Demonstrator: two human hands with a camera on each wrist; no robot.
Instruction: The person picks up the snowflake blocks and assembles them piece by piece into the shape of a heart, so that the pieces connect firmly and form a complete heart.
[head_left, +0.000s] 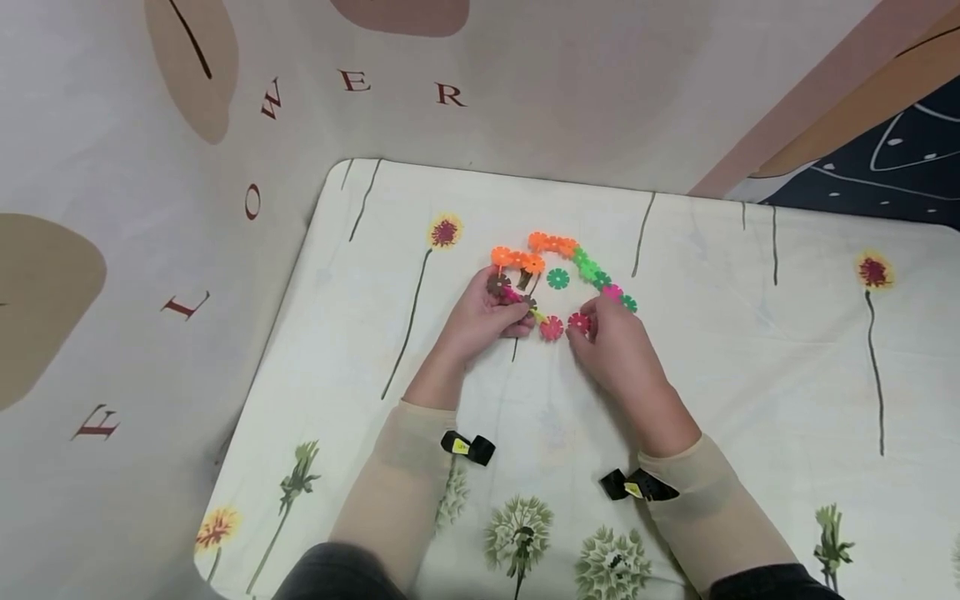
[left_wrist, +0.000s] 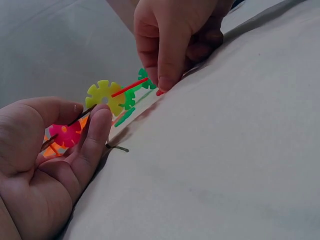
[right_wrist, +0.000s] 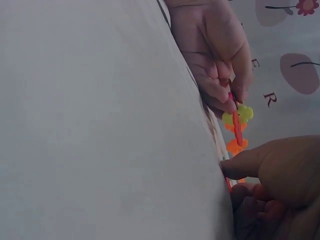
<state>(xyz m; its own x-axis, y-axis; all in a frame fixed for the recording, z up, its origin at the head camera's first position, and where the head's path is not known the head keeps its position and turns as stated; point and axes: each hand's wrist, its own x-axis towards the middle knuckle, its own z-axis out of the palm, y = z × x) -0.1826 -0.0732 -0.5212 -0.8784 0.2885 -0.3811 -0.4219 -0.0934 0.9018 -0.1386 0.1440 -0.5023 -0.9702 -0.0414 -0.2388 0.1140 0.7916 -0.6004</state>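
Note:
My left hand [head_left: 483, 315] pinches a brown notched disc in a chain of interlocking plastic discs. Orange discs [head_left: 517, 259] form the chain's far end, and a pink disc [left_wrist: 65, 134] sits among the brown ones. Toward the right, a yellow disc [left_wrist: 102, 95] carries a red disc [head_left: 551, 328] at the near end. My right hand [head_left: 617, 343] pinches another red disc [head_left: 578, 322] low at the cloth, a small gap from that end. Inside the curve lies a loose green disc [head_left: 557, 278].
Another stretch of joined discs arcs behind and to the right, from orange discs [head_left: 553, 243] through green discs [head_left: 588, 267] to a pink disc [head_left: 612, 292] beside my right hand. A flower-printed cloth [head_left: 750, 358] covers the table. Printed fabric [head_left: 570, 100] hangs behind it.

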